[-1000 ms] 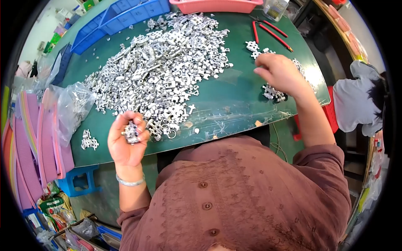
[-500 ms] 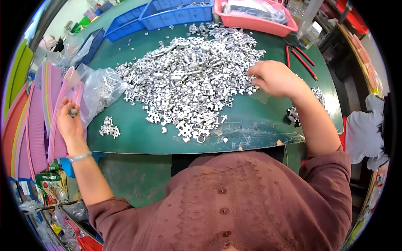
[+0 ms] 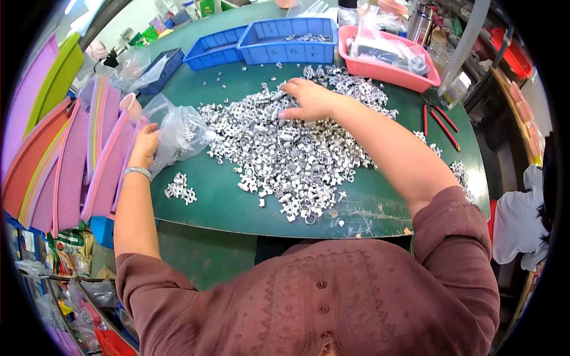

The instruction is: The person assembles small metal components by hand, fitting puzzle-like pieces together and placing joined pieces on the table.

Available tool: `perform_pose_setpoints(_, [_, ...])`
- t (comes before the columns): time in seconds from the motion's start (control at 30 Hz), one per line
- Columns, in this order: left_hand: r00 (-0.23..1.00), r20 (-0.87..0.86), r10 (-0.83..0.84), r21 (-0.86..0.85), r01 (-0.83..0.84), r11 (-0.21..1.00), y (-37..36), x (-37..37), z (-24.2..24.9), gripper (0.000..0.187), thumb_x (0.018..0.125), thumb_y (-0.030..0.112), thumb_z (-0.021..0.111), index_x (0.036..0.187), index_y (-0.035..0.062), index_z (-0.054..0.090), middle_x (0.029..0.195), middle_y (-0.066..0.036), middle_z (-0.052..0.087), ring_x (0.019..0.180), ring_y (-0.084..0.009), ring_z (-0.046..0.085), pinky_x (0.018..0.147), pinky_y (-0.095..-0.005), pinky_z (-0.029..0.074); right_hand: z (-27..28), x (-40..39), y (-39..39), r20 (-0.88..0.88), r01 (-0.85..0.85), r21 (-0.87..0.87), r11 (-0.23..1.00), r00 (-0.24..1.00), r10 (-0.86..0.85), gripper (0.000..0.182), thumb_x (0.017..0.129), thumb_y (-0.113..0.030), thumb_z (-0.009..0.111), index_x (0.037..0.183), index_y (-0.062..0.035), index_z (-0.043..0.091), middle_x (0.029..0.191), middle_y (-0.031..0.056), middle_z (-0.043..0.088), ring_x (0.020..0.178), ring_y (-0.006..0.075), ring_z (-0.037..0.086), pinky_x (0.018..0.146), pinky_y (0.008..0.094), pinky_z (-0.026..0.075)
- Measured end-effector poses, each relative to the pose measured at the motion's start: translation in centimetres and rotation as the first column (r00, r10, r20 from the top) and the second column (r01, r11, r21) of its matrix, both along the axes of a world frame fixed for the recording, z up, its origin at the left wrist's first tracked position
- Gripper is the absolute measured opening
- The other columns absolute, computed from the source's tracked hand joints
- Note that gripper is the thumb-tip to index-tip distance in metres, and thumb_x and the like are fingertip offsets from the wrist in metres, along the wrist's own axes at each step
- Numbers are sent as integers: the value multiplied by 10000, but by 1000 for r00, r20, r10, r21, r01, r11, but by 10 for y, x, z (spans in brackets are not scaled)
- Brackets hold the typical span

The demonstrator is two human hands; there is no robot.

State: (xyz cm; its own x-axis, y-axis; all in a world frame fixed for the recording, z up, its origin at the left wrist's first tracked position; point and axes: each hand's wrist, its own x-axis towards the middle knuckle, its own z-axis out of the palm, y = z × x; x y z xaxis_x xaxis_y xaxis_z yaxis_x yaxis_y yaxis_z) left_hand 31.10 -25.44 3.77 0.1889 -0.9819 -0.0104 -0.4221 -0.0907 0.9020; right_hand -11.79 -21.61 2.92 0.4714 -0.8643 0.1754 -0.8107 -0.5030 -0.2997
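Note:
A large heap of small silver metal pieces (image 3: 297,154) is spread over the green table. My right hand (image 3: 312,102) reaches over the upper part of this heap, thumb and fingers apart; nothing shows between them. My left hand (image 3: 144,147) is at the near side of a clear plastic bag (image 3: 172,139), with its fingers curled. Whatever lies inside those fingers is hidden. Some metal pieces show through the bag, which lies against the heap's left side. A small separate cluster of metal pieces (image 3: 180,188) sits below the bag.
Blue bins (image 3: 288,50) and a pink basket (image 3: 386,71) line the far side. Red-handled pliers (image 3: 442,127) lie at right, above another small pile of pieces (image 3: 460,175). Pink and purple baskets (image 3: 74,166) stand on edge at left. Another person's sleeve (image 3: 516,213) shows at far right.
My right hand has moved left from the heap's right edge to its upper middle. My left hand has turned over from palm up, hiding the small metal piece seen in it. The view has shifted.

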Motion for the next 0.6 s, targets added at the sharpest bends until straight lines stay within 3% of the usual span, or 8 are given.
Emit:
perform_pose_setpoints(0.03, [1000,-18,14,-21,-15,1000,-2,-1,1,297,759,100,548,1026,-32,544,853,-95,594,736,-164,550,642,-259,435,0,6,-8,-7,16,43,999,1000,-16,802,678,-588,561,1260,-75,356,1287,175,340,1182,333,338,954,436,311])
perform_pose_setpoints(0.13, [943,286,167,-338,-63,939,2,-14,18,324,774,116,540,1061,-34,529,914,-115,586,793,-177,556,687,-279,440,11,23,-17,-68,47,133,990,997,-38,934,614,-648,575,1319,-117,268,1355,153,246,1264,327,198,992,494,224])
perform_pose_setpoints(0.17, [935,253,249,-448,-116,887,-6,-9,15,294,757,112,553,1025,-9,548,970,-129,567,886,-217,550,759,-309,431,12,29,-20,-96,60,159,985,994,-45,984,584,-670,582,1335,-136,237,1374,144,210,1281,333,147,998,515,192])
perform_pose_setpoints(0.27, [749,562,351,-677,173,716,40,-69,50,257,731,115,570,968,15,564,998,-145,547,958,-279,524,824,-339,410,10,43,-26,-149,34,226,974,989,0,1009,550,-691,591,1342,-177,235,1371,143,231,1275,345,161,1000,516,189])
perform_pose_setpoints(0.3, [722,625,297,-669,300,680,46,-82,51,244,724,115,573,949,22,564,1001,-148,544,967,-298,512,836,-353,402,9,45,-35,-173,10,345,939,983,53,1004,526,-697,601,1327,-184,280,1347,147,286,1259,346,209,1001,484,219])
perform_pose_setpoints(0.4, [602,796,66,-484,567,667,46,-113,41,252,730,114,572,972,44,569,1032,-142,530,987,-301,503,842,-371,401,12,44,-36,-108,-12,325,946,993,50,887,558,-590,635,1274,-135,379,1208,158,467,1127,315,426,938,375,354])
perform_pose_setpoints(0.5, [481,859,-175,-100,493,864,14,-128,21,474,671,148,597,1121,39,493,1152,-204,451,1052,-352,459,896,-371,383,7,40,-39,-105,-74,225,972,989,100,776,591,-450,641,1243,-98,408,1143,166,511,1061,317,481,896,371,390])
perform_pose_setpoints(0.6, [397,824,-403,287,321,903,-31,-140,23,807,579,212,624,1302,68,297,1283,-249,319,1153,-372,382,940,-359,363,5,33,-38,-57,-211,48,976,975,213,627,576,-344,643,1137,-93,515,1034,183,562,973,322,530,844,378,425])
